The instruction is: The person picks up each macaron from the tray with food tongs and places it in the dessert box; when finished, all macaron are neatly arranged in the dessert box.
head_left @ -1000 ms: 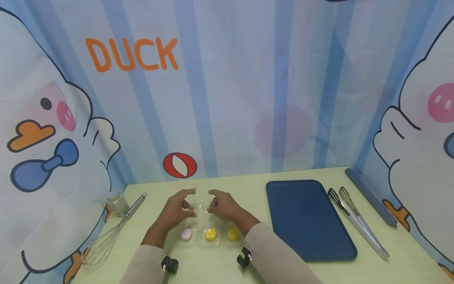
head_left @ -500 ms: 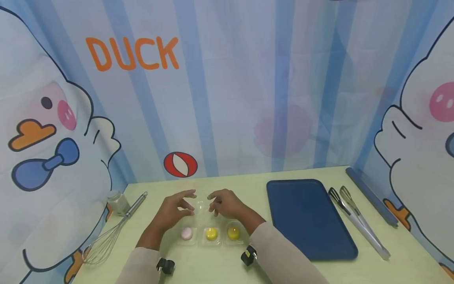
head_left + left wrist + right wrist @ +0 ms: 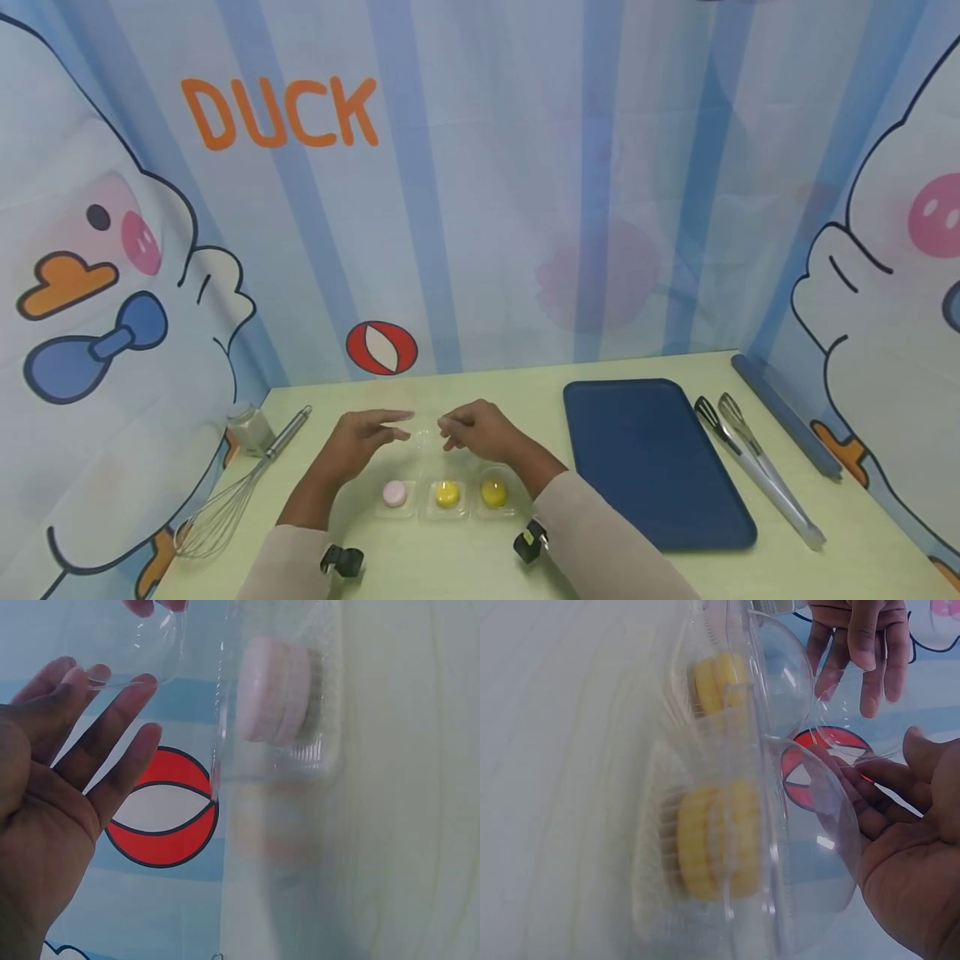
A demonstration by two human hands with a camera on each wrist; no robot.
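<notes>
A round, clear plastic lid (image 3: pixel 127 645) stands between the two hands, beyond the row of containers. My left hand (image 3: pixel 362 439) is at its left side, fingers fairly straight, fingertips at the rim. From the right, my right hand (image 3: pixel 480 431) pinches the edge of the lid with thumb and curled fingers. Closer to the body, a pink macaron (image 3: pixel 394 493) sits in a clear plastic container on the left. A yellow macaron (image 3: pixel 447 493) lies in the middle one, and a second yellow macaron (image 3: pixel 493 492) in the right one. Raised clear domes (image 3: pixel 832 847) show in the right wrist view.
On the left lie a whisk (image 3: pixel 232 492) and a small glass jar (image 3: pixel 251 428). A dark blue tray (image 3: pixel 656 467) is on the right, with metal tongs (image 3: pixel 757 467) beside it. A blue-grey bar (image 3: pixel 783 415) runs along the right table edge. A duck-print curtain (image 3: pixel 480 208) hangs behind.
The left fingers have straightened slightly and the left forearm has shifted left. The right thumb and forefinger have come closer together. The macarons have not moved.
</notes>
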